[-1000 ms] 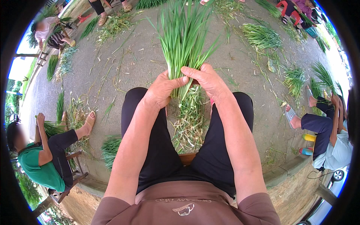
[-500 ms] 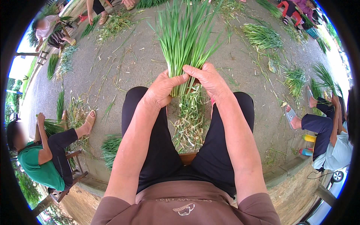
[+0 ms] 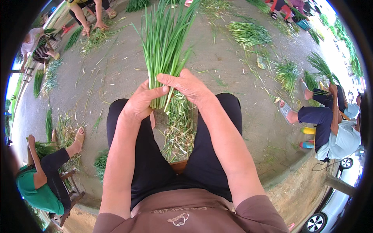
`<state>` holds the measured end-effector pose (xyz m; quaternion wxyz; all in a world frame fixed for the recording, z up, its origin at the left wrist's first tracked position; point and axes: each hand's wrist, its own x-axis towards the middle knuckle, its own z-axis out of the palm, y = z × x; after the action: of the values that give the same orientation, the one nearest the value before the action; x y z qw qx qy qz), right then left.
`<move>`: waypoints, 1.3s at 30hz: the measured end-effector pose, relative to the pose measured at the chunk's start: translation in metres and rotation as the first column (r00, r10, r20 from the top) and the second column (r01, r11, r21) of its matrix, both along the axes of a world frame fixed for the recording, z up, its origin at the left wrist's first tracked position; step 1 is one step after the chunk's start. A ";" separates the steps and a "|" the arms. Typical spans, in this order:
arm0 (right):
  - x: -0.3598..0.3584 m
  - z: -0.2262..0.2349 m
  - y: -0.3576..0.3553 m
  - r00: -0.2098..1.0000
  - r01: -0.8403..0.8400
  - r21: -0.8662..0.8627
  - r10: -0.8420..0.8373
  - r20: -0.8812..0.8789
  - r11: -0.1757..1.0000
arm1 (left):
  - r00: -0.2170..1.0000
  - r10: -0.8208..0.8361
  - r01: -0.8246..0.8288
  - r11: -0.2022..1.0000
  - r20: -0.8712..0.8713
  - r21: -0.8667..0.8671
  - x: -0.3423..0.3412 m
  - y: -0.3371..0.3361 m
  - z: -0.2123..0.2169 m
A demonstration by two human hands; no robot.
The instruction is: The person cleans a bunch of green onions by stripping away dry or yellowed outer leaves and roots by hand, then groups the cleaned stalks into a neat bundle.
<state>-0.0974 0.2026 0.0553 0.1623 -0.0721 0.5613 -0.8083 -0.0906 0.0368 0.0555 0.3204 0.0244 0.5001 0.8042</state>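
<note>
Wearer's hands: 2, left hand (image 3: pixel 140 99) plus right hand (image 3: pixel 190 86). Bunch of green stalks (image 3: pixel 165 46) held: 1. Trimmings heap (image 3: pixel 178 128) between knees: 1. Left side: 3 people, i.e. green top (image 3: pixel 39 190) near, pale top (image 3: pixel 33 40) and yellow top (image 3: pixel 79 4) far. Blue crate (image 3: pixel 304 25) far right: 1. Right-side people overlap, no firm count.

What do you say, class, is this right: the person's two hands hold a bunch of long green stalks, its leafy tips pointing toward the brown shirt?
Not quite: the leafy tips point away from the brown shirt, as the head view shows. The left hand and right hand do hold the bunch.
</note>
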 end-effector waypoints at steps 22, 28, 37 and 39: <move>0.003 0.009 0.004 0.993 -0.119 -0.004 0.119 0.012 0.993 | 0.998 -0.066 0.066 0.998 -0.024 -0.014 0.002 0.002 0.006; 0.003 0.011 0.005 0.999 -0.039 -0.050 0.040 0.027 0.998 | 1.000 -0.024 0.024 1.000 -0.001 -0.016 0.005 0.008 0.013; 0.004 0.013 0.004 1.000 0.005 0.081 -0.006 0.012 0.997 | 0.994 -0.105 0.105 0.994 -0.015 0.007 0.002 0.000 0.003; 0.002 0.011 0.002 1.000 0.026 0.062 -0.025 -0.012 0.998 | 0.996 -0.093 0.093 0.995 -0.003 0.024 0.001 0.001 0.002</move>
<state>-0.0959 0.2049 0.0661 0.1509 -0.0647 0.5878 -0.7922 -0.0901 0.0373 0.0576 0.3566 0.0521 0.4891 0.7943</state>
